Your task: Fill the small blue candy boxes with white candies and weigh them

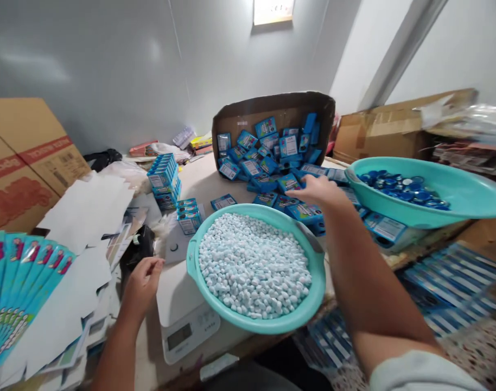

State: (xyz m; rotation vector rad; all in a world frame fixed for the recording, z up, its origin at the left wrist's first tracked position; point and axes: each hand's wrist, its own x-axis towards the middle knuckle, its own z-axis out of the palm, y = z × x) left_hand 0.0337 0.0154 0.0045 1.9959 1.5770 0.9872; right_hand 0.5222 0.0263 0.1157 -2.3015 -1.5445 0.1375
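Observation:
My right hand (319,190) reaches over the teal basin of small pale-blue candies (254,266) to the heap of small blue boxes (268,163) spilling from a tipped cardboard box (272,106). Its fingers curl down among the boxes; what they hold, if anything, is hidden. My left hand (142,282) hovers over the white scale (186,320) at the table's near left, fingers loosely curled together, nothing visible in them.
A second teal basin (468,203) with blue round caps stands at the right. Stacks of blue boxes (164,179) stand at centre left. White flat cartons (85,217), fanned printed sheets (20,288) and a brown carton (24,157) lie left. More cardboard boxes (386,130) sit behind.

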